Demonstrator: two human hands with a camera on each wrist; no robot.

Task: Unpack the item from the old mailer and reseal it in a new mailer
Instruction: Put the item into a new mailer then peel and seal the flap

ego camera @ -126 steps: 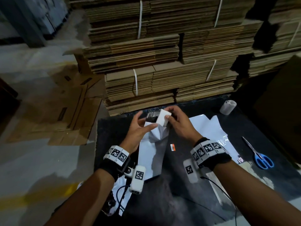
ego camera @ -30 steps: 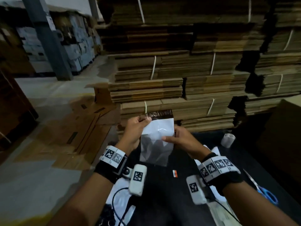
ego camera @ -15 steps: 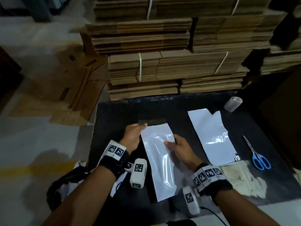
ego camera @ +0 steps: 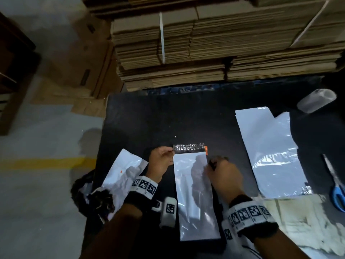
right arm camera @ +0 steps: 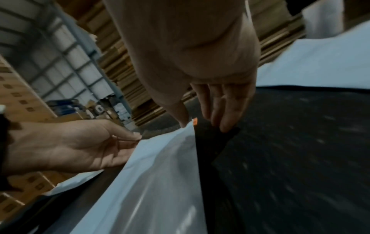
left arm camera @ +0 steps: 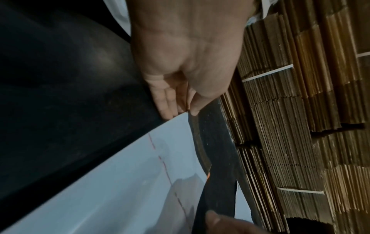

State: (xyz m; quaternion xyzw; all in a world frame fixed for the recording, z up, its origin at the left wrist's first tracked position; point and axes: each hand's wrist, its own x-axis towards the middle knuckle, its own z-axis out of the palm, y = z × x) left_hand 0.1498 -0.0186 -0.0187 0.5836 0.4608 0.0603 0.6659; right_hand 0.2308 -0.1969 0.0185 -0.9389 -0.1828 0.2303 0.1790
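Note:
A new white mailer [ego camera: 194,199] lies lengthwise on the black table [ego camera: 149,118], its dark adhesive flap [ego camera: 188,147] at the far end with an orange tab [ego camera: 206,148] on the right. My left hand [ego camera: 161,161] pinches the flap's left corner between thumb and fingers [left arm camera: 170,110]. My right hand [ego camera: 216,165] is at the mailer's top right corner. Its thumb tip touches the white edge [right arm camera: 190,126] by the tab and its straight fingers [right arm camera: 224,125] reach the dark surface beside it. The old cut mailer [ego camera: 268,152] lies to the right. The item does not show.
Blue-handled scissors [ego camera: 336,191] lie at the table's right edge and a tape roll [ego camera: 315,100] at the far right. Another white mailer [ego camera: 123,172] and dark crumpled plastic [ego camera: 93,197] overhang the left edge. Strapped cardboard stacks [ego camera: 205,43] stand behind the table.
The mailer came down from the air onto the table. My left hand keeps the flap's corner, while my right hand slid from the mailer's middle up to its top right corner.

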